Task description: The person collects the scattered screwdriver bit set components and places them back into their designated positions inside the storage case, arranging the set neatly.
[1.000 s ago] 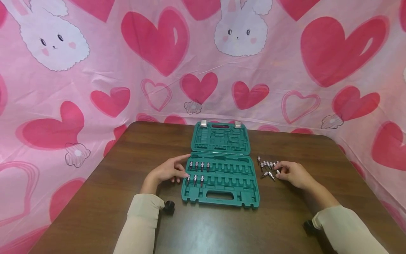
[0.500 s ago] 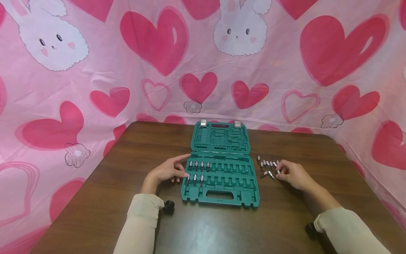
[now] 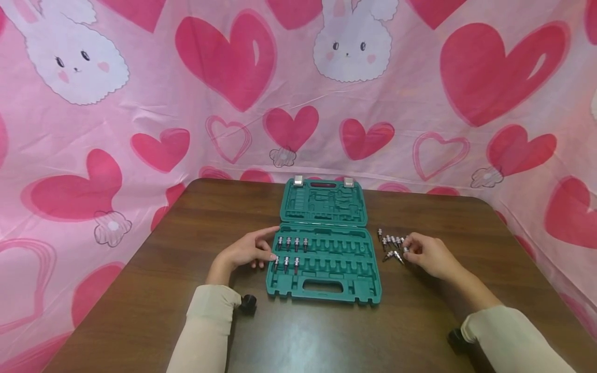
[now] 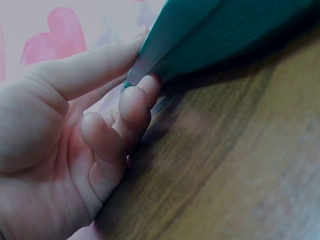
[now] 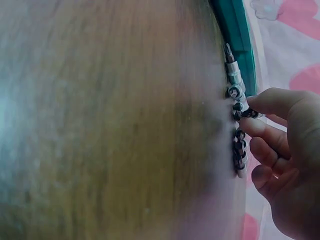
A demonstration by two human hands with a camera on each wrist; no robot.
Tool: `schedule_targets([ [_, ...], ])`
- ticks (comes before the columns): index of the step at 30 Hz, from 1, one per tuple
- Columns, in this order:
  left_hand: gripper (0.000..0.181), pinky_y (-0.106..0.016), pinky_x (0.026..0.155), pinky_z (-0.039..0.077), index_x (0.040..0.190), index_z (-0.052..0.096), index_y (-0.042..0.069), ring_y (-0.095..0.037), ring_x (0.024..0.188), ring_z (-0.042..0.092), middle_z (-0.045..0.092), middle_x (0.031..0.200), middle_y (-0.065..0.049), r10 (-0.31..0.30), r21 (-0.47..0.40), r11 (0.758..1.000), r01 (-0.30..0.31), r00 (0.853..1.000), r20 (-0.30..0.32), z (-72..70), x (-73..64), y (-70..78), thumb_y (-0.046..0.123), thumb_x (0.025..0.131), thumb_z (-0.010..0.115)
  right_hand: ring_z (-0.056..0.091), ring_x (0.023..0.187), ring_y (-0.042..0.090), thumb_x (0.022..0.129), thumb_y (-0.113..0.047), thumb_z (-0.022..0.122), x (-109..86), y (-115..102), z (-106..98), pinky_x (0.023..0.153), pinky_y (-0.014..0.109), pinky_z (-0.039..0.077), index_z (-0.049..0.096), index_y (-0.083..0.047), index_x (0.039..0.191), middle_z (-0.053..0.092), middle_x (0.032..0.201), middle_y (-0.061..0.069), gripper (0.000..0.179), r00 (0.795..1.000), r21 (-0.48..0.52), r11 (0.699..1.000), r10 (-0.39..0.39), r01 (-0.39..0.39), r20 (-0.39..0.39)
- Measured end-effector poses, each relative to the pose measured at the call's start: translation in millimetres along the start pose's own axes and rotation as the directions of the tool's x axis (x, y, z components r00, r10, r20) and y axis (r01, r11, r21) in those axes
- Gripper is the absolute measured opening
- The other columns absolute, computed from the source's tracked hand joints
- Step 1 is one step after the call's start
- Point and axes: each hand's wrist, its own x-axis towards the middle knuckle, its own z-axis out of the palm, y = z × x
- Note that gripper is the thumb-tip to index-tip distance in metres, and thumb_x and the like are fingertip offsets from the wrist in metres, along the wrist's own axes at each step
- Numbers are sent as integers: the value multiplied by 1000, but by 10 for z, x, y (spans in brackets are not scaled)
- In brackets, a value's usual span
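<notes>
A green plastic tool case (image 3: 324, 282) lies unfolded on the table. My left hand (image 3: 249, 249) holds its left edge, the thumb (image 4: 95, 67) on the rim and the other fingers curled against the side. Several bit sockets (image 3: 297, 243), silver with dark tips, sit in the left slots of both rows. My right hand (image 3: 431, 254) is beside the loose bit sockets (image 3: 389, 240) to the right of the case. Between its thumb and index finger it pinches one bit socket (image 5: 251, 113), partly covered by the fingertips.
The brown wooden table (image 3: 317, 342) carries everything. The case's lid (image 3: 324, 202) lies back behind the tray, with two silver latches at its far edge. A pink heart-print cloth (image 3: 298, 93) hangs around the back and sides. Dark wrist cameras (image 3: 249, 304) stick out below the sleeves.
My right hand has shifted slightly left with the bit socket pinched in its fingers. The left hand stays on the case edge, and the case has not moved.
</notes>
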Motion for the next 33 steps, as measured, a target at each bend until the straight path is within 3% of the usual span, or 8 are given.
schedule_targets([
  [12, 77, -34, 55, 50, 152, 36, 22, -24, 58, 58, 67, 81, -12, -1, 0, 1000, 1, 1000, 6, -14, 33, -63, 16, 86, 75, 56, 70, 17, 84, -8, 76, 104, -162, 27, 61, 32, 48, 67, -10, 101, 65, 80, -4, 20, 1000, 1, 1000, -10, 10, -2],
  [20, 76, -34, 54, 49, 152, 35, 20, -24, 58, 58, 66, 81, -11, 6, -1, 1000, -6, 1000, -1, 6, 33, -57, 14, 87, 74, 56, 73, 17, 82, -7, 78, 201, -273, 89, 64, 35, 48, 68, -9, 100, 64, 82, -1, 21, 992, -39, 995, -92, 89, -87],
  [33, 78, -34, 56, 51, 152, 36, 22, -24, 58, 59, 67, 83, -12, -2, -1, 1000, 2, 1000, 7, -10, 44, -64, 17, 85, 76, 55, 75, 18, 85, -13, 77, 395, -601, 307, 62, 32, 49, 68, -11, 104, 65, 85, -1, 21, 994, 75, 994, -69, 75, -87],
])
